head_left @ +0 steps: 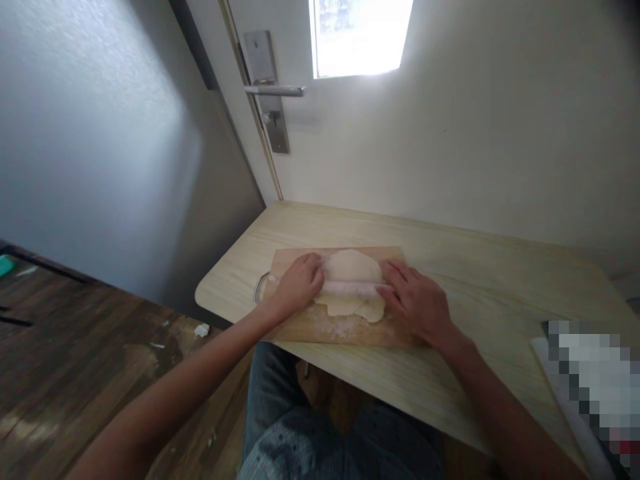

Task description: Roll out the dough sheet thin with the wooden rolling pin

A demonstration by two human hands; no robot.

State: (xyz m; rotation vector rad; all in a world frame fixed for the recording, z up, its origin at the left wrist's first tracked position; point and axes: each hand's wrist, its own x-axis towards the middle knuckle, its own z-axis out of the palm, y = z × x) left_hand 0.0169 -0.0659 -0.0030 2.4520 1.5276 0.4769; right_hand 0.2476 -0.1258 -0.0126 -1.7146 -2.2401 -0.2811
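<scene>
A flattened sheet of dough [353, 265] lies on a wooden cutting board [300, 331] dusted with flour. Across the dough runs a pale, flour-coated rolling pin [353, 287], slightly blurred. My left hand [302, 279] is closed on the pin's left end, its fingers hiding that end. At the other end my right hand [417, 297] grips the pin, fingers curled over it and thumb pointing inward. Dough shows on both the far and near sides of the pin, with an uneven near edge.
The board rests on a light wooden table [240, 267] and has a metal handle [259, 288] at its left. Behind stands a white door with a lever handle [280, 90]. A grey panel [125, 167] rises at left. A pixelated object [595, 373] lies at the table's right.
</scene>
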